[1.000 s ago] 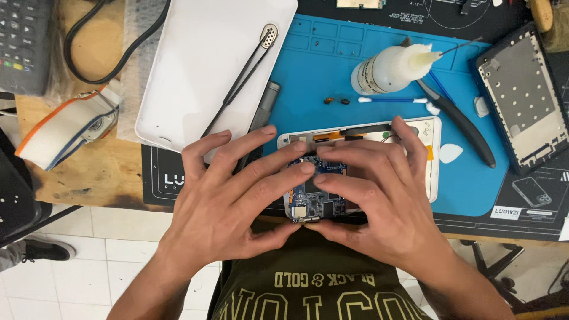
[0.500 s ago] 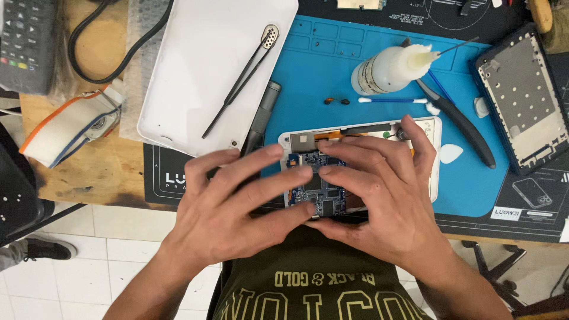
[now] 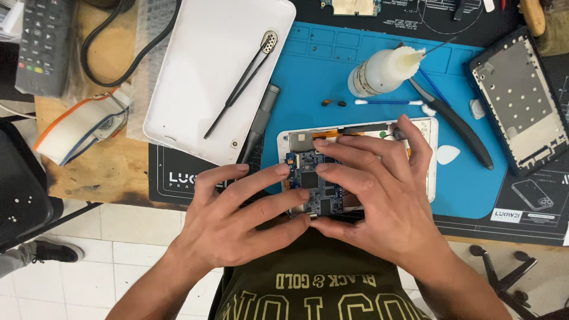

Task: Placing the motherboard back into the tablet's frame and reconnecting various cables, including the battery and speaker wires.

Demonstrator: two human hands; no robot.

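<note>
An opened white tablet [image 3: 428, 155] lies on the blue work mat [image 3: 332, 65], its blue circuit board [image 3: 313, 184] exposed at the near left end. My left hand [image 3: 237, 219] rests beside the board with fingertips touching its left and lower edges. My right hand [image 3: 379, 195] covers the tablet's middle, fingers spread, thumb and fingertips pressing on the board from the right and below. Both hands pinch around the board; whether it is lifted off the tablet cannot be told.
A white back cover [image 3: 213, 71] with black tweezers [image 3: 240, 83] on it lies at left. A glue bottle [image 3: 382, 71], cotton swab [image 3: 388, 102], black-handled pliers [image 3: 459, 127], white pick [image 3: 448, 154], a device frame [image 3: 518, 98], tape roll [image 3: 83, 127] and a keypad device [image 3: 44, 47] surround the mat.
Both hands slid slightly toward me and closed in on the circuit board; more of the board's top shows now. The tablet stays in place.
</note>
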